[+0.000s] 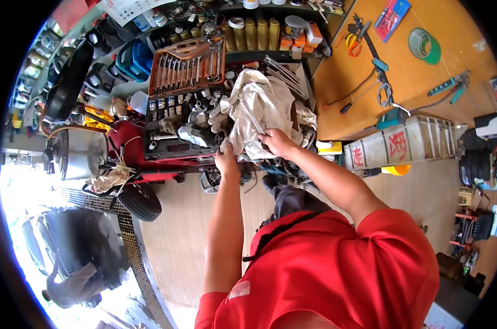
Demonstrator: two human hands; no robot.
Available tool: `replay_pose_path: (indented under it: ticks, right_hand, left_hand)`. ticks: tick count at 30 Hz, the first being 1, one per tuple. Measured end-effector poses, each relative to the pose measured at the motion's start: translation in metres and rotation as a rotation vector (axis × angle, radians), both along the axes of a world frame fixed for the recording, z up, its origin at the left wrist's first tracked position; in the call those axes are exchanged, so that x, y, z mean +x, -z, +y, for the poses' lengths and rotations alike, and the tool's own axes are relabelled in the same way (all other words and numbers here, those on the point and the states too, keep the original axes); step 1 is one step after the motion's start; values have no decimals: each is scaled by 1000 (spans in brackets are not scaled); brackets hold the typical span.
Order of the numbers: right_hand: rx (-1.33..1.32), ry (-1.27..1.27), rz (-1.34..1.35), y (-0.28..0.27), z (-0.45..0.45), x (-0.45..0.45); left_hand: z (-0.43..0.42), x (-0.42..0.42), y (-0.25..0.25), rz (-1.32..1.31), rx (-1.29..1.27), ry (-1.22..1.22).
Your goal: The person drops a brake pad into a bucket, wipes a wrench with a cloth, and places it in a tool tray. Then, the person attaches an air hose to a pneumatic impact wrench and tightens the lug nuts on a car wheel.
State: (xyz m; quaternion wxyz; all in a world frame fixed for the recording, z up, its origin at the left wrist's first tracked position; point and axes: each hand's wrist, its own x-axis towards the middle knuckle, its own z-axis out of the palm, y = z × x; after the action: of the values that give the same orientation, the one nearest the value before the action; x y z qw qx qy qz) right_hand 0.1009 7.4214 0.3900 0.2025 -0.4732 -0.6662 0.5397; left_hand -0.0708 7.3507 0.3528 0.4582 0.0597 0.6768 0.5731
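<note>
A crumpled whitish cloth [265, 101] lies over the tools in the middle of the bench. My left hand [226, 158] pinches the lower left edge of this cloth, its fingers closed. To the right, my right hand [277, 143] is closed round the lower end of a slim metal tool [254, 120], whose shaft lies slanting across the cloth. Left of the cloth is an open socket case [169, 112] with sockets in it. Behind that stands a brown tray of wrenches [188, 68].
Long metal bars [285, 75] lie at the right of the bench. A wooden surface [336, 104] with pliers and a green roll [424, 46] adjoins it. A ladder [404, 142] rests below. At the lower left, a person [73, 285] bends near a vehicle; a wheel [140, 202] stands closer.
</note>
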Motion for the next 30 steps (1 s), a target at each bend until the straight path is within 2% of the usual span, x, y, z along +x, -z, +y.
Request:
replay_pose_path:
  ticks: [2,3,6,7,9,10,12,13,14,15,16,17,18,19,20,21,22,23,24,25,27,28,29,30]
  right_hand:
    - [14,67,-86,32,19,-1]
    - [8,60,-83,28,25,-1]
    - [-288,84,10,21,38,-8]
    - [-286,74,13,32,41,-10]
    - [-325,104,243,54,40,-14]
    - [-374,71,325,51,41,-16]
    - [-364,61,261,30,40,-14]
    - [-348,58,205,18,39,-15]
    - [-202,66,84,7,40,-19]
    - [-206,46,114,28,44,-17]
    - [-132,15,112,32,47,-22]
    - [-57,-14,110,37,48,-25]
    - [-326,48,278,45,49,-30]
    - [-589,150,429,53,50,-34]
    - [-341,-53,236,117,71,-23]
    - [-634,198,282,59,53,-45]
    - [-726,292,425,46,45,-53]
    - [-470,74,180,71,52,-46]
    - [-374,14,188,34,36,-53]
    - [-580,-24,230,5,20,-56]
    - [-606,-25,159,-7,18,-55]
    - [-641,-21,135,-8,16,-47]
    - [-679,-21,115,-7,13,-41]
    - [-758,1,77,-21,1,-35]
  left_hand:
    - [-9,11,-19,303,-15,225]
    - [-13,21,-25,210,119,259]
    - [-6,30,-54,-282,386,298]
    - [3,30,-51,-313,447,336]
    - [20,23,-47,-382,437,394]
    - [30,21,-43,-397,519,343]
    - [41,22,-54,-466,673,210]
    - [43,20,-47,-412,632,205]
    - [44,16,-41,-344,597,187]
    - [48,19,-36,-294,413,101]
    - [51,10,0,57,-42,334]
    - [59,11,34,276,-19,345]
    - [61,20,20,177,-44,375]
    - [71,22,25,417,-47,548]
    - [82,25,28,677,-46,685]
    - [72,34,-22,426,147,223]
    - [68,26,-47,349,22,321]
    - [67,22,-58,239,-86,443]
    - [75,21,-49,358,-157,423]
    - [90,22,-30,473,-232,420]
    - [131,27,24,574,-295,457]
    - [125,28,14,461,-229,260]
    - [127,18,1,565,-173,319]
    - [145,13,38,519,-169,302]
